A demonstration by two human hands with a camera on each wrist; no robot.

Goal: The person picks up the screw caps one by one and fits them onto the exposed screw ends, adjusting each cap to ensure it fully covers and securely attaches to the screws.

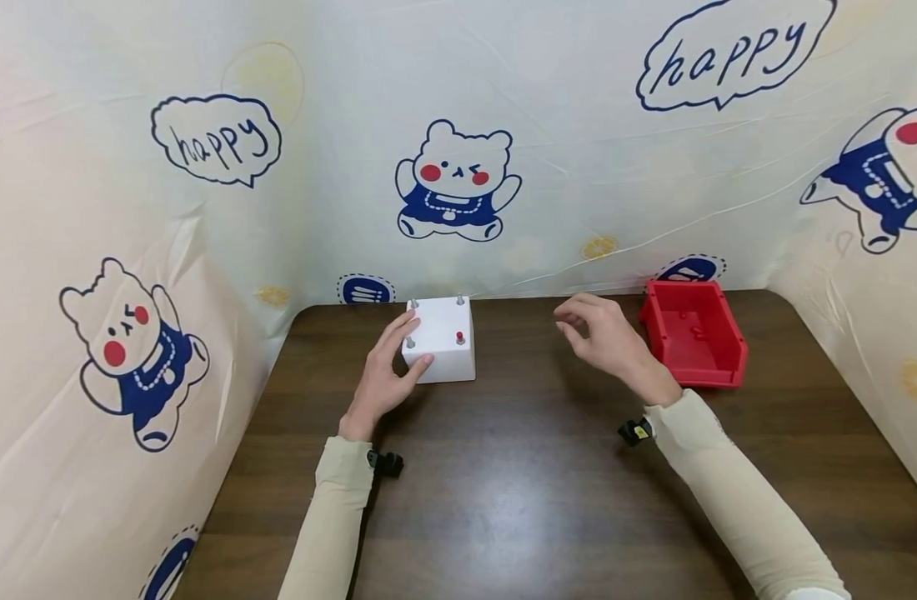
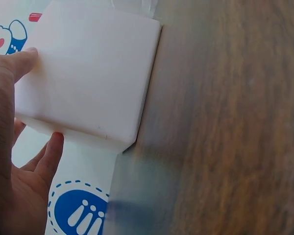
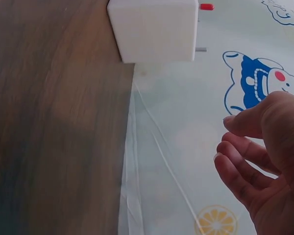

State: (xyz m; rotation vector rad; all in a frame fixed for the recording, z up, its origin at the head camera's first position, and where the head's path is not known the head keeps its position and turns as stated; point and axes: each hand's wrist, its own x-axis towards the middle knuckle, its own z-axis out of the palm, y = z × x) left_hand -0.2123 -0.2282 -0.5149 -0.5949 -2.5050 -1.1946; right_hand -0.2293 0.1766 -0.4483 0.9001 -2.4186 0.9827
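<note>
A white box [image 1: 441, 364] stands on the table in the head view, with metal pegs [image 1: 460, 300] at the corners of its top. A red tip [image 1: 460, 337] covers the near right peg. My left hand [image 1: 383, 379] holds the box around its left side, thumb at the front and fingers along the left edge. In the left wrist view, the thumb and fingertips touch the white box [image 2: 88, 73]. My right hand [image 1: 599, 335] hovers between the box and a red bin, fingers loosely bent and holding nothing. The right wrist view shows thumb and fingers apart.
The red bin [image 1: 736, 354] stands at the back right, beside my right wrist. Brown wooden table [image 1: 488, 475] stretches in front of the box. A printed cloth [image 1: 563, 150] hangs behind and along both sides. Each wrist bears a small black camera [image 1: 387, 464].
</note>
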